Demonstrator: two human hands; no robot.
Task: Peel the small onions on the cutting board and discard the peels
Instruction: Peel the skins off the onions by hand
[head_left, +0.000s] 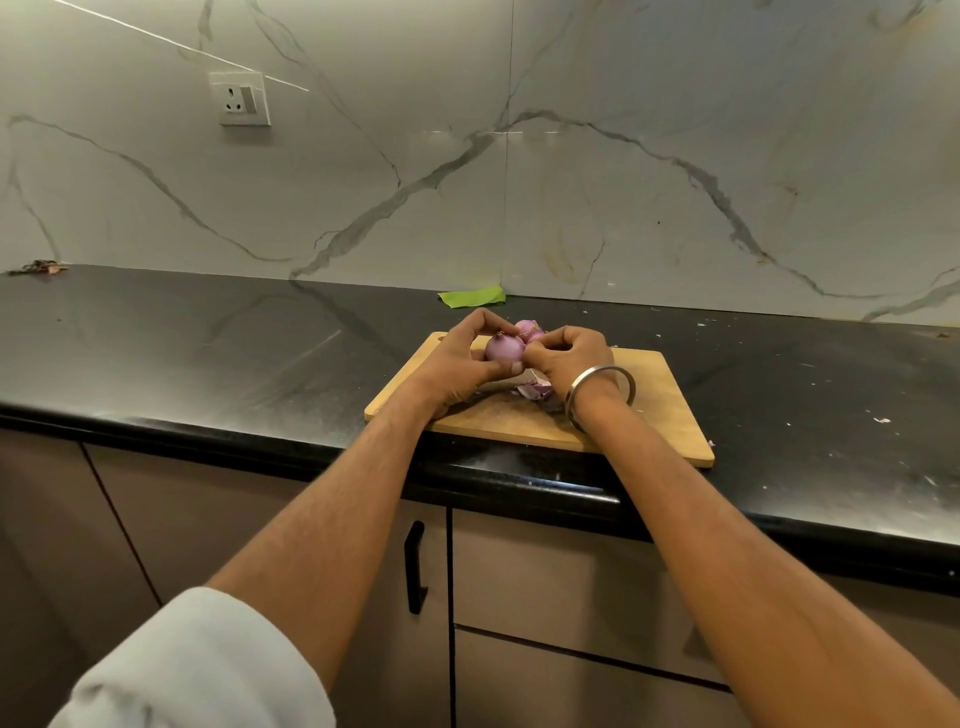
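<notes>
A small pink-purple onion (503, 349) is held just above the wooden cutting board (654, 410). My left hand (457, 364) grips it from the left, thumb under it and fingers over the top. My right hand (563, 358), with a metal bangle on the wrist, pinches at the onion's right side. Behind the hands, other small onions (530, 328) lie on the board, partly hidden. A little heap of purple peels (535, 391) lies on the board under my hands.
The board sits at the front edge of a black countertop (208, 353). A green cloth (471, 296) lies by the marble wall behind it. Scraps of peel (881, 420) dot the counter on the right. Some brown debris (39, 267) rests at the far left.
</notes>
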